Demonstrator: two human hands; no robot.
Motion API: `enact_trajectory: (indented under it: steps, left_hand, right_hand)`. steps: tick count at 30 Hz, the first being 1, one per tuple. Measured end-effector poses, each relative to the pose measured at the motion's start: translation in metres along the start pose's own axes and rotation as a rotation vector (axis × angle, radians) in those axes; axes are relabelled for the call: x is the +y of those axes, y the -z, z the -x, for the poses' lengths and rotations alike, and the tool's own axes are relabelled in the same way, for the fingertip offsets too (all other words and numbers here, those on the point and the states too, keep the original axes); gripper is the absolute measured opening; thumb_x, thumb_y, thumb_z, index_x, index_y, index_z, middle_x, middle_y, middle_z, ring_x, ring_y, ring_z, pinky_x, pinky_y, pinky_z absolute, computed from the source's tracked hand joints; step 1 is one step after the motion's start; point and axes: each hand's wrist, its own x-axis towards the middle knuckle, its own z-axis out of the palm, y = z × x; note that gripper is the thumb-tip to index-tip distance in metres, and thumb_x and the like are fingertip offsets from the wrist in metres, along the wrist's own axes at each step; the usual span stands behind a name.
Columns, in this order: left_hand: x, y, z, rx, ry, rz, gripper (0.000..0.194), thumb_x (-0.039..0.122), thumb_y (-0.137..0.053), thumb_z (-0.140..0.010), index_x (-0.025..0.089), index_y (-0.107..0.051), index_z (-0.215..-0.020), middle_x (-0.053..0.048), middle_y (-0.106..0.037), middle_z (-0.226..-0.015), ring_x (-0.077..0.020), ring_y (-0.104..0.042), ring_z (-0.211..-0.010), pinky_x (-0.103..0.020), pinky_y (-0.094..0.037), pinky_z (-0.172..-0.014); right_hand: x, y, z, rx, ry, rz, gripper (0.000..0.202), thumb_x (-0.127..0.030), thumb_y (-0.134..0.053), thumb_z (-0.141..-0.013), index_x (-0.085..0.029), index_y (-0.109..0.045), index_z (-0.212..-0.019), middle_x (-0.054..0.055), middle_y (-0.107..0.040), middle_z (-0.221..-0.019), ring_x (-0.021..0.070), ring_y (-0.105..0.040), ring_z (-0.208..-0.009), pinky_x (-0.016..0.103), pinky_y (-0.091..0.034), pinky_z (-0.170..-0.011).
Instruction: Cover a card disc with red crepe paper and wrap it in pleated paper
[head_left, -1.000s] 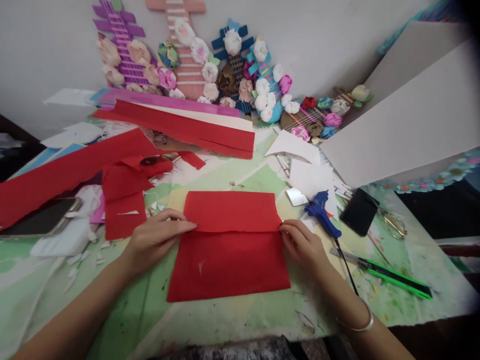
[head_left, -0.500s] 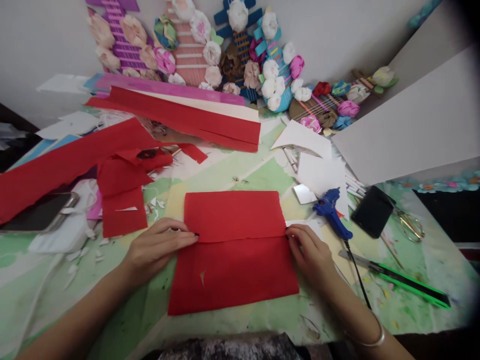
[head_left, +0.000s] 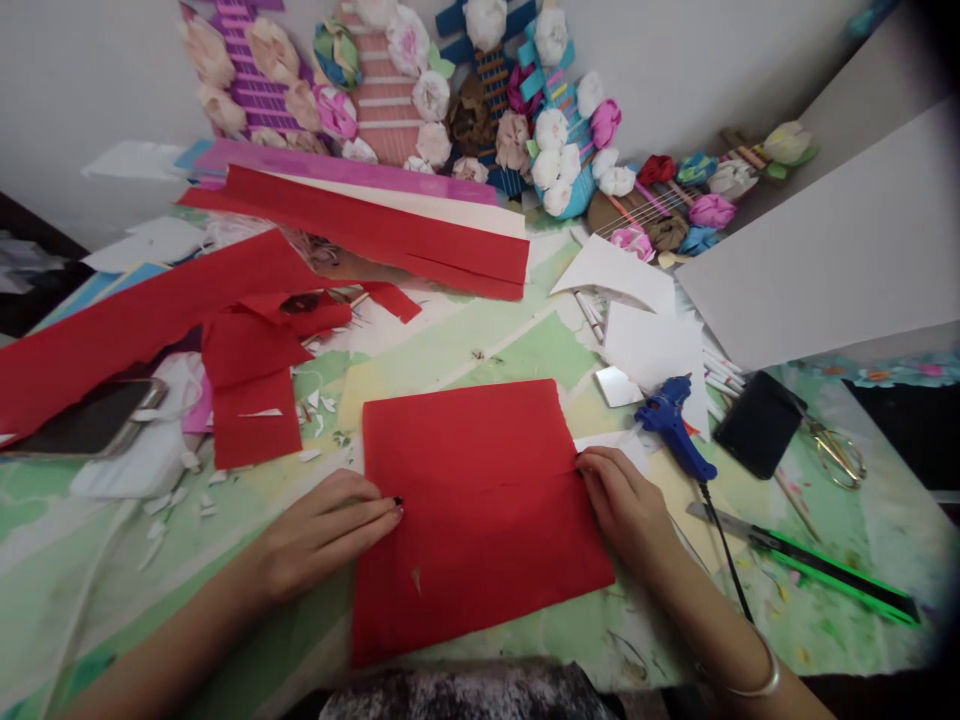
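Note:
Red paper [head_left: 480,520] lies flat before me, with a faint horizontal line across its middle and a small torn nick low on its left part. Its left edge is between the fingertips of my left hand [head_left: 330,530]. On the opposite edge, near that line, my right hand [head_left: 626,510] pinches the paper between thumb and fingers. Whether it is one sheet or two overlapping ones I cannot tell. Just right of my right hand lies a blue glue gun [head_left: 676,428] with a black cord.
Red paper strips [head_left: 390,235] and a phone [head_left: 90,415] lie to the left among scraps. A cutter knife [head_left: 832,570] with its blade out, scissors [head_left: 836,455] and a black flat object [head_left: 761,425] lie right. Flower-decorated paper guitars [head_left: 555,120] lean at the back.
My left hand has moved down and slightly right along the paper. The left side of the lower red part has shifted downward, and the seam across the middle shows less clearly.

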Motion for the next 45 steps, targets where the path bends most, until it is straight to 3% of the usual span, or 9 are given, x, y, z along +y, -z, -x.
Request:
enact_trajectory:
  steps: [3, 7, 15, 26, 35, 41, 45]
  left_hand:
    - [0.002, -0.001, 0.001, -0.036, -0.064, 0.010, 0.050, 0.008, -0.032, -0.097, 0.023, -0.037, -0.144, -0.008, -0.067, -0.113, -0.0200, -0.058, -0.109, -0.038, -0.049, -0.096]
    - [0.009, -0.003, 0.001, -0.029, 0.014, -0.055, 0.051, 0.007, -0.027, -0.098, 0.026, -0.036, -0.145, -0.007, -0.066, -0.117, -0.0214, -0.057, -0.112, -0.044, -0.045, -0.102]
    - [0.016, 0.002, -0.014, -0.016, -0.067, -0.125, 0.055, 0.003, -0.029, -0.095, 0.018, -0.029, -0.148, -0.011, -0.068, -0.105, -0.0223, -0.060, -0.103, -0.041, -0.050, -0.094]
    - [0.028, 0.009, -0.017, 0.006, -0.099, -0.210, 0.057, 0.003, -0.031, -0.095, 0.016, -0.023, -0.150, -0.009, -0.068, -0.108, -0.0218, -0.058, -0.105, -0.038, -0.047, -0.095]
    - [0.040, -0.012, -0.035, 0.035, -0.040, -0.386, 0.049, 0.031, -0.047, -0.095, 0.004, -0.044, -0.136, -0.010, -0.061, -0.084, -0.0225, -0.054, -0.077, -0.040, -0.049, -0.074]
    - [0.043, -0.006, -0.041, 0.120, -0.030, -0.352, 0.037, 0.033, -0.048, -0.095, 0.008, -0.057, -0.121, -0.011, -0.061, -0.087, -0.0210, -0.055, -0.079, -0.036, -0.049, -0.070]
    - [0.047, 0.002, -0.046, 0.169, -0.035, -0.323, 0.024, 0.026, -0.050, -0.094, 0.010, -0.063, -0.107, -0.013, -0.061, -0.097, -0.0231, -0.057, -0.091, -0.038, -0.051, -0.078]
  right_hand:
    - [0.001, 0.000, 0.001, -0.032, -0.001, 0.012, 0.018, -0.013, -0.041, -0.094, -0.018, -0.055, -0.103, 0.009, -0.064, -0.101, 0.0196, -0.062, -0.090, 0.031, -0.050, -0.078]
    - [0.005, -0.002, 0.002, -0.081, -0.016, 0.017, 0.021, -0.016, -0.039, -0.094, -0.021, -0.056, -0.105, 0.009, -0.064, -0.105, 0.0203, -0.062, -0.093, 0.031, -0.051, -0.080]
    - [0.002, -0.001, 0.003, -0.154, -0.040, 0.047, 0.025, -0.016, -0.035, -0.094, -0.018, -0.057, -0.107, 0.011, -0.064, -0.109, 0.0219, -0.063, -0.093, 0.032, -0.051, -0.079]
    - [0.002, 0.000, 0.006, -0.194, -0.004, 0.101, 0.029, -0.016, -0.032, -0.095, -0.014, -0.056, -0.113, 0.014, -0.063, -0.113, 0.0241, -0.062, -0.095, 0.032, -0.051, -0.075]
    - [0.000, 0.000, 0.004, -0.193, 0.016, 0.146, 0.031, -0.017, -0.032, -0.095, -0.016, -0.057, -0.113, 0.014, -0.063, -0.114, 0.0232, -0.063, -0.092, 0.032, -0.051, -0.072]
    - [0.002, 0.008, 0.001, -0.143, 0.065, 0.113, 0.034, -0.009, -0.033, -0.091, -0.016, -0.062, -0.107, 0.013, -0.064, -0.111, 0.0202, -0.064, -0.087, 0.031, -0.053, -0.072]
    - [-0.010, 0.027, -0.016, -0.003, 0.064, 0.111, 0.030, -0.009, -0.040, -0.088, -0.013, -0.066, -0.102, 0.016, -0.065, -0.108, 0.0253, -0.063, -0.094, 0.039, -0.054, -0.077]
